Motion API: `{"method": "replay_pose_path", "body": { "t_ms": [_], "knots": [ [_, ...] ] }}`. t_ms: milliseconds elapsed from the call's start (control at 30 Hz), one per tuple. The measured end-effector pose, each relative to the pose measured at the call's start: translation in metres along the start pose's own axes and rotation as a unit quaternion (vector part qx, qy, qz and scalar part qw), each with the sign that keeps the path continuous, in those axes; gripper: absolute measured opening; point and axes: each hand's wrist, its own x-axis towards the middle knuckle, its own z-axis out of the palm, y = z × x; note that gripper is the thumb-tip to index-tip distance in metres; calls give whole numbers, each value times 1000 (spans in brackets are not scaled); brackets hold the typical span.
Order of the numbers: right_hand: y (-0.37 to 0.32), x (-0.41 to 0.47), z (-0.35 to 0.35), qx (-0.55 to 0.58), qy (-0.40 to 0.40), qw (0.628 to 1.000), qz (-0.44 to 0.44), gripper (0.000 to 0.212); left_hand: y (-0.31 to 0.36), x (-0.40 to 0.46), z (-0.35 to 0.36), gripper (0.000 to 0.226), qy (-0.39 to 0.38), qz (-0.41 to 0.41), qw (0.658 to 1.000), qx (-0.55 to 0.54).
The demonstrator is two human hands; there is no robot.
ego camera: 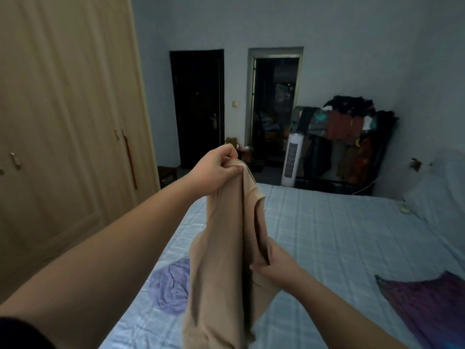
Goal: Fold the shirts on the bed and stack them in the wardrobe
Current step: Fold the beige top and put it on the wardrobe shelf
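While the left hand (214, 170) and right hand (273, 260) both grip the beige shirt (221, 248) aloft over the bed (327, 235), unfolded, lilac shirt (171, 285) and purple shirt (427, 303) lie unfolded; wardrobe (63, 122) closed, nothing stacked.

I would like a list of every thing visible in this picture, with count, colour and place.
Beige knit shirt: one, held up above the bed.
Crumpled lilac shirt: one, on the bed, left.
Purple patterned cloth: one, on the bed, right.
Bed with pale blue checked cover: one, centre.
Light wooden wardrobe: one, left, doors closed.
White tower fan: one, beyond the bed.
Rack of mixed clothes: one, far right corner.
Dark door: one, far wall.
Left hand: pinches the shirt's top.
Right hand: grips the shirt lower down.
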Motion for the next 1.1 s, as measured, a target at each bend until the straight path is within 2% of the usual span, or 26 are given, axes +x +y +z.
{"method": "replay_pose_path", "body": {
  "t_ms": [133, 167, 267, 400, 500, 633, 767, 900, 1033, 1100],
  "knots": [
    [31, 12, -15, -58, 67, 996, 28, 9, -2, 16, 3, 15, 25, -6, 999, 36],
    [38, 16, -19, -66, 81, 994, 29, 7, -3, 18, 1, 15, 36, -12, 999, 39],
    [58, 28, -31, -23, 135, 990, 41, 16, -9, 22, -8, 17, 53, -25, 997, 50],
    [66, 45, -58, 29, 261, 961, 91, 16, -18, 23, -23, 22, 65, -18, 993, 92],
    [48, 44, -86, 39, 330, 937, 108, 18, -28, 21, -36, 24, 66, -6, 991, 118],
    [17, 32, -118, 28, 436, 897, 75, 18, -48, 12, -53, 26, 64, -6, 988, 143],
    [-13, 10, -133, -61, 459, 886, 19, 20, -68, -3, -73, 25, 45, -14, 980, 194],
    [-48, -30, -135, -174, 453, 874, -33, 20, -85, -22, -92, 27, 43, 20, 981, 190],
    [-68, -71, -125, -254, 455, 852, -41, 21, -99, -48, -95, 26, 64, 43, 985, 156],
    [-74, -88, -117, -276, 456, 845, -28, 23, -102, -63, -94, 24, 86, 62, 978, 178]
  ]
}}
